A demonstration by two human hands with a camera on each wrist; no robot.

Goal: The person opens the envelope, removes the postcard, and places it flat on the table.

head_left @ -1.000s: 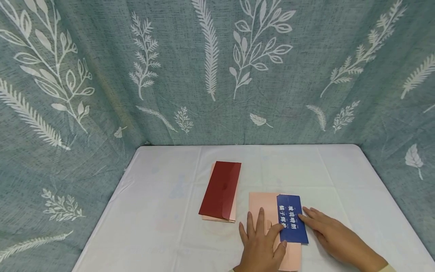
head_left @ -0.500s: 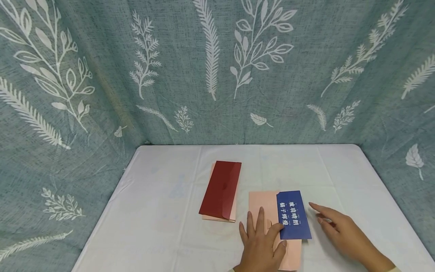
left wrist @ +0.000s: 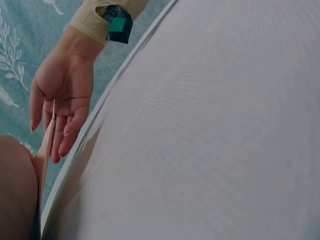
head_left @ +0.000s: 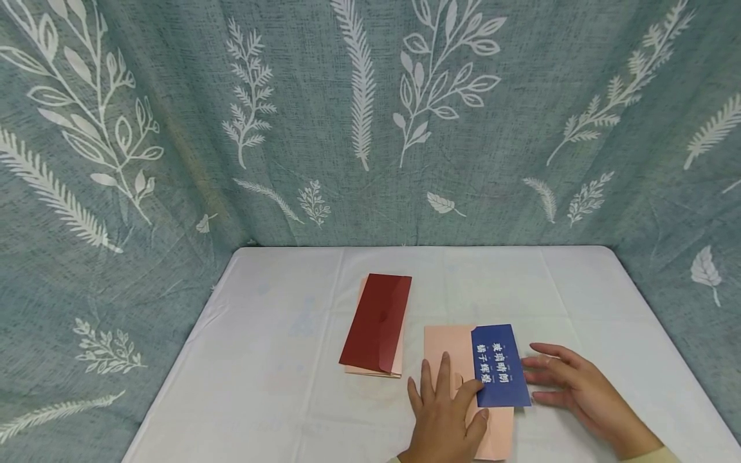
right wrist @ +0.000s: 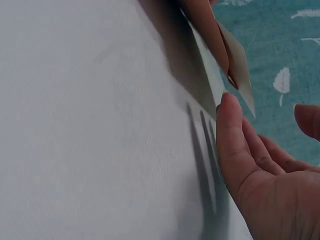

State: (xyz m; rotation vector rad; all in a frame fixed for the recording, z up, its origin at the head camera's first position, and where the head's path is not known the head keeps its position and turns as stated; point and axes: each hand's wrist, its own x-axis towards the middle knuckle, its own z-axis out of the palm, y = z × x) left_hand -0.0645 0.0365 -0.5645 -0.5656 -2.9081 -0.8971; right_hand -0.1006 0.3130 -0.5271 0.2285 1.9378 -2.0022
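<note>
Since a second ago, the blue card (head_left: 501,365) has shifted a little toward the far side of the desk (head_left: 260,360) and to the right, its right edge now lifted enough to cast a shadow, and the right hand (head_left: 590,392) has spread its fingers apart. The card covers the right part of the pink paper (head_left: 442,337) and sticks out past its right side; whether it is tucked in or merely lies on top, I cannot tell. The left hand (head_left: 441,411) rests on the paper with fingers fanned, one tip at the card's left side. The right hand is loosely wide, just beside the card's raised edge; contact is unclear. The step seems to be adjusting the card while the paper is steadied. The next move probably calls for a light hold on that edge, with the left hand kept down.
</note>
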